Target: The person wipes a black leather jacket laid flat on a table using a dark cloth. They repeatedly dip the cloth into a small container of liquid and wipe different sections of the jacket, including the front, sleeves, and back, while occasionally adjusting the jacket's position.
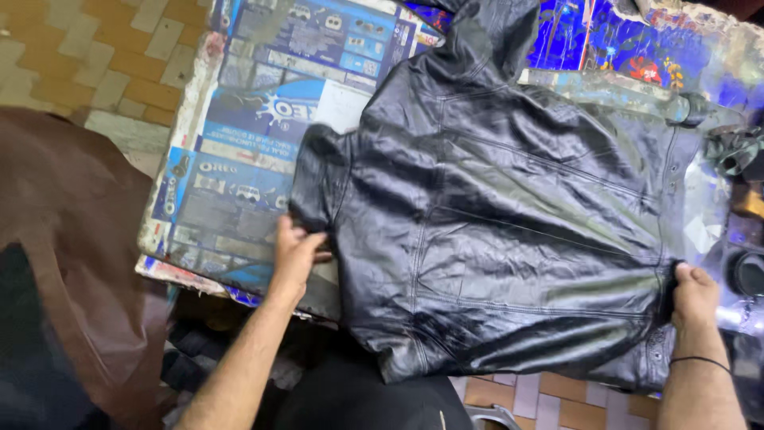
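The surface fills most of the view, covered in blue printed sheeting, with tiled floor beyond its far left corner and a brown cloth hanging at the left.

Spread across the surface lies a black leather jacket, back upward, its hem hanging a little over the near edge and one sleeve running off toward the top. It looks heavy and limp rather than stiff. The shiny hide creases in soft folds and would likely slide easily on the slick sheeting. Seams and edges seem the surest places to grip, since the smooth panels give little purchase.

The left hand is closed on the jacket's left edge, at the bunched shoulder end, fingers curled around the leather. The right hand, a thin black band on its wrist, is pinched shut on the right edge near the hem, thumb on top.

At the far right a dark round thing, perhaps a pot or lid, sits beside the jacket. I cannot tell whether it holds anything. Nothing else like a container is clear.
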